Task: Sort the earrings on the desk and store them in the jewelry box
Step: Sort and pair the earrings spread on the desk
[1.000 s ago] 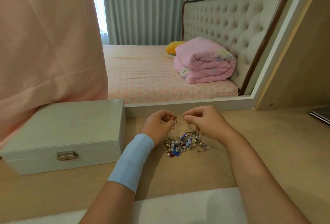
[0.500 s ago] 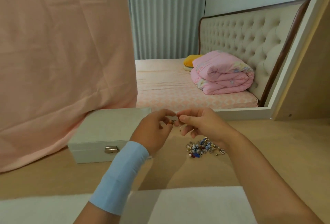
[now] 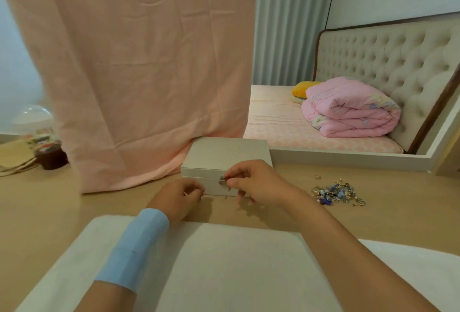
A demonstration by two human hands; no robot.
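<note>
Pinching a small earring [image 3: 227, 185] with the right hand [image 3: 256, 182], thumb and forefinger closed on it, other fingers loosely curled, just in front of the latch [image 3: 222, 179] of the jewelry box [image 3: 224, 155]. Holding the left hand [image 3: 183, 196] lower and nearer, fingers curled in, thumb tip against forefinger on a tiny piece [image 3: 187, 193], too small to name. Wearing a blue band [image 3: 139, 239] on the left wrist. Resting both forearms over a white mat [image 3: 236, 269] at the near edge of the wooden surface [image 3: 49, 199]. Box lid closed, box standing on the surface just beyond the hands, against a hanging pink cloth [image 3: 149, 75]. Well apart to the right, on the surface: loose pile of earrings [image 3: 336, 193], blue and silver. Beyond, on a bed: folded pink quilt [image 3: 348, 112].
</note>
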